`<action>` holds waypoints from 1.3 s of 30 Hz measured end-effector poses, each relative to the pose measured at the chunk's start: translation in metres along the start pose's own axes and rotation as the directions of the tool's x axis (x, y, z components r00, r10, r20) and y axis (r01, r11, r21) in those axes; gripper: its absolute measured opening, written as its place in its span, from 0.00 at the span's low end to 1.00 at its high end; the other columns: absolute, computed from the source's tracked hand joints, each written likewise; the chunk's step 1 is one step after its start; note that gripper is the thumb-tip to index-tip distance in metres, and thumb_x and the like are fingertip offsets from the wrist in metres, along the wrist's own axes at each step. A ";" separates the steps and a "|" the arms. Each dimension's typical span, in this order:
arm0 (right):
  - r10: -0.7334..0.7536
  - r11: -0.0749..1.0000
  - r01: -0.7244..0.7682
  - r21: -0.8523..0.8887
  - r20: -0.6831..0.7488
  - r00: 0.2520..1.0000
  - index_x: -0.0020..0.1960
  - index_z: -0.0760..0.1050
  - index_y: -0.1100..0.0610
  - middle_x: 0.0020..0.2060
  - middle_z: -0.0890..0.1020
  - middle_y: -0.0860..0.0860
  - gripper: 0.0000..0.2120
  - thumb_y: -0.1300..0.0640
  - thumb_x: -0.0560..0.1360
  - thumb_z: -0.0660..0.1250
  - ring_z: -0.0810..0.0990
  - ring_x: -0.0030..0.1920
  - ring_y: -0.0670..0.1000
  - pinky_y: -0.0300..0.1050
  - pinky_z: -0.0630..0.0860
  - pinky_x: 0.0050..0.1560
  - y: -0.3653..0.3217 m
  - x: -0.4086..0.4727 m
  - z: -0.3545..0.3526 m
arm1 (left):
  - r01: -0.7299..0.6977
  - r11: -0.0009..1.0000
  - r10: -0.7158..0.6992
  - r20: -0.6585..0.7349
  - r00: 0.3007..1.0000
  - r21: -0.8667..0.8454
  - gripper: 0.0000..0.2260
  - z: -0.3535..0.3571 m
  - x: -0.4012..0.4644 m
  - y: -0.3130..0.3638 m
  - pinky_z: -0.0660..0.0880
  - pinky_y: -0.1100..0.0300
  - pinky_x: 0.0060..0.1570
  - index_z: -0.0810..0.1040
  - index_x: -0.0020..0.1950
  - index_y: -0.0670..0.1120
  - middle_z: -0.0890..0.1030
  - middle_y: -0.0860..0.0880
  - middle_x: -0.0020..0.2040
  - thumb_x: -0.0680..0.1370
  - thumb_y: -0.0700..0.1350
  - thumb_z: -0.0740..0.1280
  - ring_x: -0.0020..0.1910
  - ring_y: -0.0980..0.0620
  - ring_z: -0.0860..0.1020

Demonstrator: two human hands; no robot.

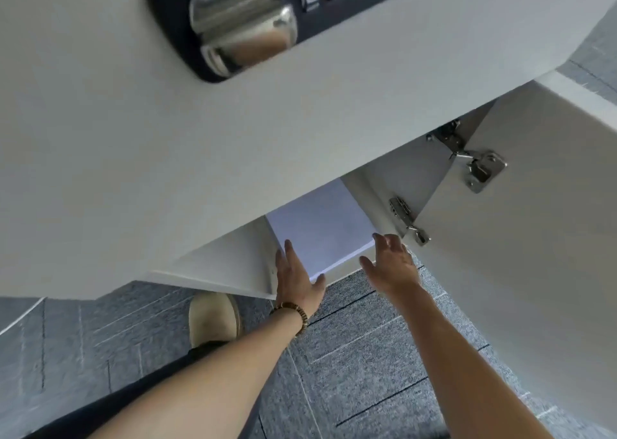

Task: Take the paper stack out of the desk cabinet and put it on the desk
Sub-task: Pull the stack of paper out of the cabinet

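A white paper stack lies inside the open desk cabinet, its near corner reaching the cabinet's front edge. My left hand, with a beaded bracelet at the wrist, rests flat along the stack's left side, thumb at the near corner. Beside the stack's right corner, my right hand hovers with fingers spread; whether it touches the paper I cannot tell. Neither hand has closed on the stack. The far part of the stack is hidden under the white panel above.
The cabinet door stands open at the right, held by metal hinges. A white panel with a black combination lock overhangs the opening. Below are grey carpet and my shoe.
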State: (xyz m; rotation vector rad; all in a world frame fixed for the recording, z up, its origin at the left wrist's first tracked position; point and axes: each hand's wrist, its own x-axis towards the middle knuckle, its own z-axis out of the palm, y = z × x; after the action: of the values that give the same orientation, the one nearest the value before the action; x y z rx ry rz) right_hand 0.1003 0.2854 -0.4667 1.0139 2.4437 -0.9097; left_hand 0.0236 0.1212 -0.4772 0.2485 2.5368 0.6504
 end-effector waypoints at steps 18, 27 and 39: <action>0.003 0.986 0.010 0.168 -0.078 0.997 0.81 0.46 0.58 0.76 0.60 0.58 0.47 0.44 0.73 0.68 0.58 0.76 0.61 0.57 0.64 0.73 0.006 0.062 0.046 | 0.347 0.930 -0.355 -0.049 0.934 -0.121 0.49 0.054 0.043 -0.004 0.63 0.42 0.71 0.45 0.80 0.49 0.49 0.37 0.79 0.70 0.55 0.74 0.79 0.38 0.44; 0.106 0.981 -0.101 0.166 -0.019 0.994 0.81 0.45 0.60 0.77 0.60 0.59 0.48 0.43 0.74 0.68 0.56 0.77 0.61 0.54 0.59 0.76 0.031 0.011 0.053 | 0.350 0.918 -0.355 0.006 0.935 -0.188 0.47 0.068 -0.012 -0.008 0.67 0.37 0.68 0.45 0.80 0.53 0.50 0.39 0.78 0.71 0.57 0.72 0.77 0.35 0.50; 0.207 0.919 -0.216 0.331 0.062 0.976 0.69 0.70 0.56 0.59 0.80 0.58 0.35 0.37 0.69 0.69 0.75 0.61 0.61 0.56 0.76 0.60 0.063 0.011 0.064 | 0.327 0.882 -0.357 -0.030 0.934 -0.339 0.44 0.079 -0.037 -0.027 0.72 0.38 0.64 0.44 0.80 0.50 0.64 0.36 0.75 0.75 0.54 0.70 0.70 0.34 0.69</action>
State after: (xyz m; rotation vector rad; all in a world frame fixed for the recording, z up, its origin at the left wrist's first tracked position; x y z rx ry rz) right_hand 0.1427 0.2818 -0.5467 1.3416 2.1444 -1.2817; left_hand 0.0950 0.1183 -0.5344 -0.3496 2.4160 0.9402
